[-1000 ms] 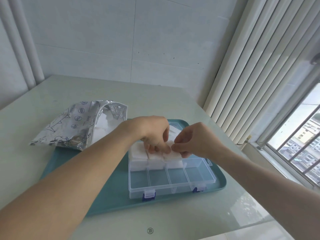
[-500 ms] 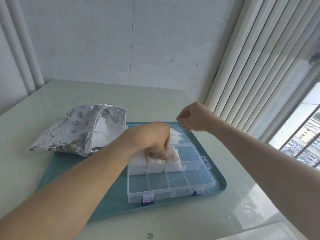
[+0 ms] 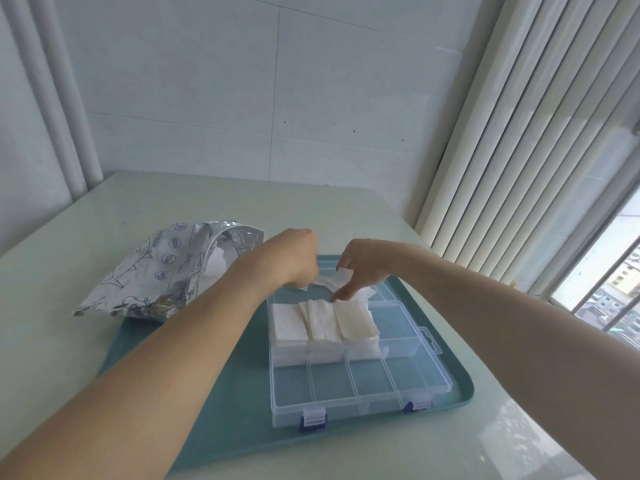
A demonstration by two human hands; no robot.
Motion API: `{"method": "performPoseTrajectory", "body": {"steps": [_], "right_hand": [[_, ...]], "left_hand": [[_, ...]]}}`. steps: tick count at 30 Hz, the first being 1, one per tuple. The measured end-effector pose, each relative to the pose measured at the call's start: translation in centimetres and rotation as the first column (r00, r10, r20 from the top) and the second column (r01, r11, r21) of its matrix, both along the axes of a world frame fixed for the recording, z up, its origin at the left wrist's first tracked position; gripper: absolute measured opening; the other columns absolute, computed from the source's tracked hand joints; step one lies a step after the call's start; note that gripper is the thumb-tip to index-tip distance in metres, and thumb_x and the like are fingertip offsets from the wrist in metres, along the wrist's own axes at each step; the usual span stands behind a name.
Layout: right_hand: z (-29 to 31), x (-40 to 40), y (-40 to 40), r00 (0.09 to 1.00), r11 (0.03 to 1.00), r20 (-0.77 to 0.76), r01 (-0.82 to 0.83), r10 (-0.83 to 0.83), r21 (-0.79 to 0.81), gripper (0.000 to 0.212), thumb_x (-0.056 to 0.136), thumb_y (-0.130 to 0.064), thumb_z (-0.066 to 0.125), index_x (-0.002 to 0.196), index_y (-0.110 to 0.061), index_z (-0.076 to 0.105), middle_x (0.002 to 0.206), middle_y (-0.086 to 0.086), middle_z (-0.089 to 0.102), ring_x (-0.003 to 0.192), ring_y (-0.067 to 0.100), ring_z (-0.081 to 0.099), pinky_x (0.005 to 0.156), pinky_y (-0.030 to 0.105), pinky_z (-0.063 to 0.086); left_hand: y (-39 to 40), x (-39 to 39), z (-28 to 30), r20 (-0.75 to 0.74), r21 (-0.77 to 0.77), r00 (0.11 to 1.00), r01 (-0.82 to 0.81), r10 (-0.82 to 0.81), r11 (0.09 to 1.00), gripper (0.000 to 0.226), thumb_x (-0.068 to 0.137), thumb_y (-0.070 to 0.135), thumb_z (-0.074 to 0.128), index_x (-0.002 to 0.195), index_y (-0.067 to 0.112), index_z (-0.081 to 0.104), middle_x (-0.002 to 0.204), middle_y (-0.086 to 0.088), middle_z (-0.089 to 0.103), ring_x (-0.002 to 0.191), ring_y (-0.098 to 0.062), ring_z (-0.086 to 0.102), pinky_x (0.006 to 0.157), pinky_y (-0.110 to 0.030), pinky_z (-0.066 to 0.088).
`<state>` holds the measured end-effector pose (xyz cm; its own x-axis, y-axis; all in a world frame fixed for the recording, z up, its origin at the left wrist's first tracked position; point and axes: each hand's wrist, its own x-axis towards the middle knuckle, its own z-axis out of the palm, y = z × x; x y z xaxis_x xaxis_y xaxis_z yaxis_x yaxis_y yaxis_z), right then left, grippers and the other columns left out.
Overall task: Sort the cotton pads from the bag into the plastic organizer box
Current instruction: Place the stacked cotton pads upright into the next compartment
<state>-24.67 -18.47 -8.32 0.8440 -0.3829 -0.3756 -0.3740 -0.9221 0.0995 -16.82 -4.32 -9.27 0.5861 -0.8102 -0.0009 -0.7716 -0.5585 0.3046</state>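
Head view, sole camera. Item: foil bag (image 3: 166, 268), silver, printed, lying mouth-open on the far left corner of the teal tray (image 3: 214, 410), white pads visible in its mouth, placed, I judged, within easy reach of the box. Item: clear plastic organizer box (image 3: 356, 379) with blue latches, sitting on the tray, lid off or folded back, I could not tell which. Item: stacked cotton pads (image 3: 322, 323), filling three compartments of the middle row and standing proud of the dividers; the fourth compartment of that row and the whole near row held nothing. Item: loose cotton pad (image 3: 332, 280), held above the far row between my two hands. Item: my left hand (image 3: 294, 258), fingers curled downward at the pad's left end; whether it pinched the pad I could not tell, since the knuckles covered the fingertips. Item: my right hand (image 3: 360, 268), pinching the pad's right end at its top edge, lower fingers reaching down to touch the rightmost stack, presumably to steady it while the pad was lined up. Hidden: the far row's contents, mostly screened by both hands. Cut off: both arms at the frame edge. Also present: pale table (image 3: 104, 209), vertical blinds (image 3: 519, 133).
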Motion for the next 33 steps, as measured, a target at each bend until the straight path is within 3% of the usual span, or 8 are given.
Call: {"method": "performPoseTrajectory", "body": {"steps": [5,8,11,15,24,27,31,33], "right_hand": [[0.4,-0.2,-0.3,1.0,0.997,-0.001,-0.026,0.026,0.076,0.076,0.08,-0.057,0.075,0.144,-0.021,0.054,0.143,-0.005,0.057,0.129,0.02,0.054,0.112,0.032,0.039],[0.4,-0.5,-0.7,0.999,0.991,0.04,-0.026,0.021,0.135,0.066,0.08,-0.048,0.08,0.139,-0.024,0.06,0.135,-0.005,0.061,0.108,0.023,0.068,0.095,0.029,0.051],[0.1,-0.5,-1.0,0.996,0.986,0.093,-0.017,0.002,0.166,0.057,0.077,-0.043,0.084,0.129,-0.025,0.068,0.121,-0.003,0.065,0.092,0.023,0.071,0.081,0.028,0.057],[0.1,-0.6,-1.0,0.991,0.985,0.129,0.0,-0.022,0.173,0.062,0.074,-0.041,0.087,0.129,-0.023,0.066,0.122,-0.004,0.063,0.095,0.023,0.069,0.085,0.03,0.057],[-1.0,0.4,-0.6,0.973,0.969,0.211,0.039,-0.093,0.246,0.039,0.078,-0.033,0.083,0.112,-0.018,0.072,0.11,0.003,0.069,0.099,0.025,0.065,0.084,0.031,0.053],[-1.6,0.8,-0.6,0.96,0.937,0.223,0.086,-0.168,0.337,0.044,0.075,-0.033,0.086,0.114,-0.02,0.07,0.111,0.002,0.067,0.102,0.026,0.063,0.092,0.037,0.055],[-2.2,1.0,-1.1,0.929,0.899,0.288,0.091,-0.231,0.428,0.029,0.074,-0.03,0.086,0.096,-0.017,0.073,0.09,0.0,0.066,0.08,0.02,0.058,0.07,0.029,0.049],[-2.5,1.0,-1.1,0.914,0.898,0.324,0.085,-0.243,0.432,0.026,0.075,-0.03,0.085,0.094,-0.017,0.073,0.087,-0.001,0.066,0.076,0.017,0.057,0.066,0.027,0.048]], "left_hand": [[-0.2,0.6,-1.1,-0.021,0.096,0.999,0.031,-0.029,0.995,0.033,0.095,0.005,0.047,0.123,0.007,0.064,0.125,-0.012,0.064,0.108,-0.028,0.062,0.092,-0.037,0.051],[-0.4,0.7,-1.8,-0.051,0.152,0.995,0.093,-0.086,0.984,0.035,0.097,0.012,0.047,0.129,0.008,0.061,0.132,-0.012,0.06,0.119,-0.031,0.057,0.1,-0.04,0.047],[-0.4,0.9,-2.4,-0.049,0.17,0.994,0.108,-0.101,0.979,0.034,0.096,0.015,0.05,0.128,0.009,0.061,0.129,-0.013,0.06,0.115,-0.031,0.058,0.093,-0.037,0.048],[-0.1,1.1,-2.6,0.015,0.088,0.995,0.1,-0.102,0.991,0.035,0.091,0.019,0.064,0.126,0.011,0.063,0.116,-0.01,0.065,0.1,-0.029,0.063,0.087,-0.037,0.055],[-0.1,1.4,-3.1,0.029,-0.12,0.999,0.036,-0.032,0.992,0.043,0.085,-0.006,0.059,0.124,0.012,0.065,0.12,-0.012,0.061,0.104,-0.029,0.063,0.09,-0.036,0.053],[-0.4,1.6,-3.3,-0.056,-0.237,0.998,-0.026,0.013,0.971,0.04,0.089,-0.002,0.058,0.125,0.014,0.063,0.116,-0.008,0.063,0.103,-0.026,0.063,0.09,-0.034,0.052],[-0.3,1.8,-2.1,-0.207,-0.42,0.975,-0.159,0.076,0.893,0.031,0.095,0.004,0.045,0.121,0.015,0.059,0.102,-0.002,0.06,0.101,-0.023,0.059,0.083,-0.03,0.047],[-0.2,1.7,-1.7,-0.425,-0.472,0.899,-0.319,0.105,0.822,0.031,0.095,0.001,0.04,0.112,0.013,0.063,0.105,-0.002,0.057,0.102,-0.023,0.055,0.084,-0.032,0.049]]}}
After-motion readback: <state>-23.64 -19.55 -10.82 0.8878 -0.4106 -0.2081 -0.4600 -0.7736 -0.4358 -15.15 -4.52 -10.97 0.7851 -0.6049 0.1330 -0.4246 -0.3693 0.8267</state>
